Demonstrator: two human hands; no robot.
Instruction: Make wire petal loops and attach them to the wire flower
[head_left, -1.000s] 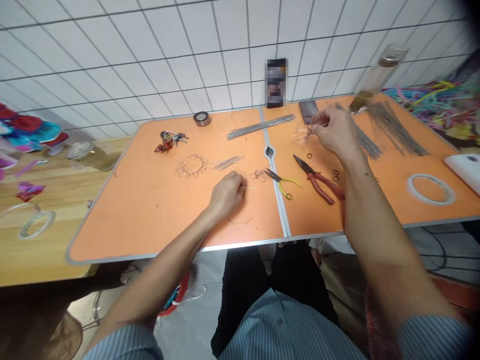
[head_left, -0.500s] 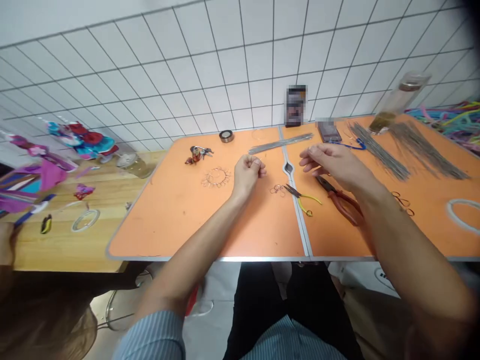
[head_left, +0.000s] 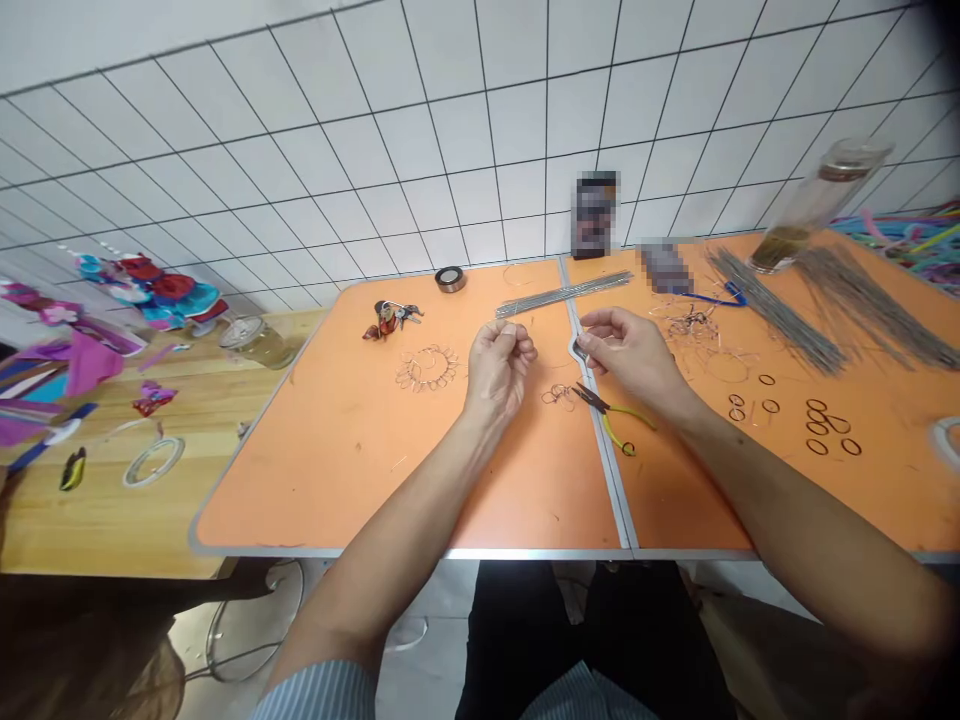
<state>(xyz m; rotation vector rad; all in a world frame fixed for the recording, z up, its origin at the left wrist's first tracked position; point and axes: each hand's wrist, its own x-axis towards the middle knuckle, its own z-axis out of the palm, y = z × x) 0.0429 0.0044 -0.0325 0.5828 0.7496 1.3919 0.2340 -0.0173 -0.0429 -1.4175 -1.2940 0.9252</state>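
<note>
My left hand (head_left: 501, 370) is closed in a pinch over the orange table (head_left: 300, 470); whatever the fingertips grip is too fine to make out. My right hand (head_left: 630, 355) is beside the table's centre seam, thumb and fingers drawn together, their content unclear. Between and below the hands lies a small tangle of copper-coloured wire (head_left: 559, 395). Touching its right side are small yellow-handled pliers (head_left: 615, 415), jaws pointing up-left. Left of my left hand lies a looped ring of thin wire (head_left: 427, 368). Several small dark rings (head_left: 817, 428) lie right of my right forearm.
Straight wire bundles (head_left: 780, 310) lie at the back right near a glass bottle (head_left: 817, 205). A tape roll (head_left: 450, 279), keys (head_left: 391, 318) and a thin wire bundle (head_left: 562, 295) lie toward the back. A phone-like object (head_left: 595, 215) leans on the tiled wall. A wooden table (head_left: 217, 480) adjoins left.
My right hand has moved left and closer to my left hand, its fingers drawn in. Red-handled pliers that lay under it no longer show. The small rings at right are now in plain view.
</note>
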